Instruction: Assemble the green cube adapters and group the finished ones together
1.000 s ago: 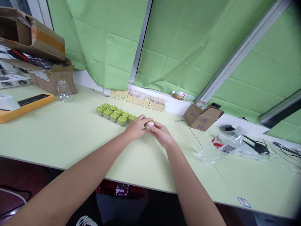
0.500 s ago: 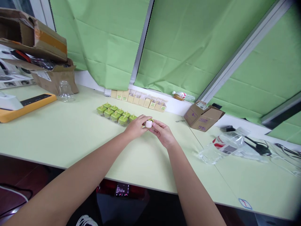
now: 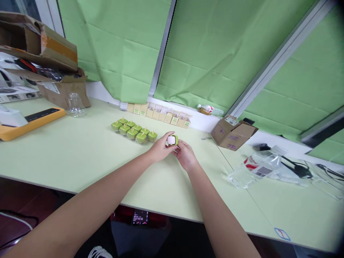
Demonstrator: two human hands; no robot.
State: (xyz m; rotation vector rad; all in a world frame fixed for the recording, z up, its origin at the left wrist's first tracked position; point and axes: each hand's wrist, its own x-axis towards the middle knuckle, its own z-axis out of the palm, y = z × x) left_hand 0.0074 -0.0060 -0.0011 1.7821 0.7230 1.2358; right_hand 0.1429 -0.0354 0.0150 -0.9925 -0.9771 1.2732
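Observation:
Over the middle of the table, my left hand grips a small rounded white-and-green item between thumb and fingers. Its pale, pinkish-white face is turned up, and green shows around it and on its right side. From the right and below, my right hand has its closed fingers on the same item; part of it is hidden behind the fingers. Just left of my hands stand several small clear containers with green tops, each carrying a small yellowish loop, grouped in two rows.
Small open cartons line the wall. A brown cardboard box and a large plastic bottle lie right, near black cables. At left are an orange-edged device, a clear plastic vessel and stacked boxes. A lit phone lies below the table edge.
The item has turned in my hands, so more of its green side shows on the right. My left thumb now lies below it, and my right fingers have shifted lower.

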